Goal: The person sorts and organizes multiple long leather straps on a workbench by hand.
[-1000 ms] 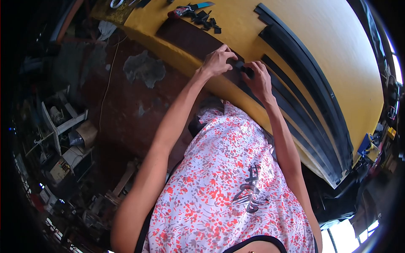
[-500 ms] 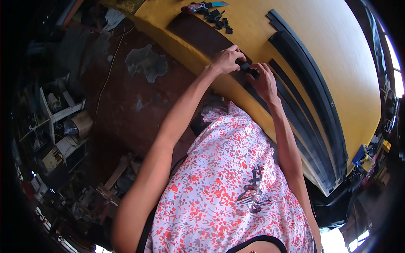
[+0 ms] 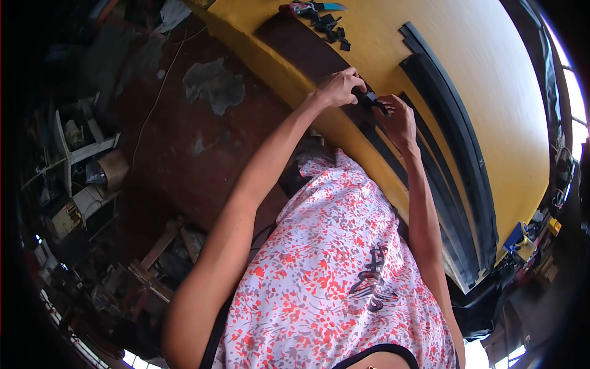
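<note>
A short black piece of strip (image 3: 370,100) is held between my two hands above the near edge of the yellow table. Its material is hard to make out. My left hand (image 3: 340,89) has its fingers curled closed on the piece's left end. On the other end, my right hand (image 3: 399,120) grips with bent fingers and thumb. Under the hands lies a dark brown board (image 3: 301,46) along the table edge. Long black strips (image 3: 452,117) run lengthwise just right of my right hand.
On the yellow table (image 3: 491,61) lie a knife (image 3: 307,8) with a teal blade and several small black scraps (image 3: 332,27). A blue object (image 3: 519,237) sits by the far right corner. Wooden frames (image 3: 80,150) and a cable (image 3: 153,104) are on the floor at left.
Both hands have shifted slightly right in view, as has the table. The right fingers have changed their hold, and more of the black piece shows between the hands.
</note>
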A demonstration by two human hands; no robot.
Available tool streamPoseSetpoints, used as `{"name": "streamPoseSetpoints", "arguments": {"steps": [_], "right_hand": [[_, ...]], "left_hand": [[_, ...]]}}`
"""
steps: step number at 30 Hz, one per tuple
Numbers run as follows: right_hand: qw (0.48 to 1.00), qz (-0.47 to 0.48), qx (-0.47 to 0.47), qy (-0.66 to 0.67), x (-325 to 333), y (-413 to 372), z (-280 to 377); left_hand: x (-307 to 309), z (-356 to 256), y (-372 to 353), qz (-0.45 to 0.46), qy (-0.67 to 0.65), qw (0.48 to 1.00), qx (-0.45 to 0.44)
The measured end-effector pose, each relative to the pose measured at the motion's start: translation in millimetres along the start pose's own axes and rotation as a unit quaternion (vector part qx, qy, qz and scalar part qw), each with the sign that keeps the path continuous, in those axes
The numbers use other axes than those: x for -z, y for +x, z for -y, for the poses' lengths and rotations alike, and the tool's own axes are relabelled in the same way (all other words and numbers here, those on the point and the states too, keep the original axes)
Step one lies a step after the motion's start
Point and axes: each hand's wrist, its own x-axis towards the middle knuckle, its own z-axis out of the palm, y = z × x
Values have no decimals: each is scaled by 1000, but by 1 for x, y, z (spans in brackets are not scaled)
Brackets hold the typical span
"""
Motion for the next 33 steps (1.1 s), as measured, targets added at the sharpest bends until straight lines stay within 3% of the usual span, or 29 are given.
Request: {"name": "streamPoseSetpoints", "arguments": {"steps": [5,20,24,26,33], "right_hand": [[998,7,-44,40,8,2,-3],[993,11,-42,108,5,2,-11],[994,13,-27,102,0,10,-1],[1000,1,-4,14,-3,14,13],[999,4,33,3,-22,29,12]], "left_hand": [[1,7,1,-1,-9,1000,-5],[21,27,-4,-30,14,999,-30],[24,26,-4,-21,-3,999,-37],[27,24,-3,-14,-28,999,-26],[32,27,-2,3,-116,993,26]]}}
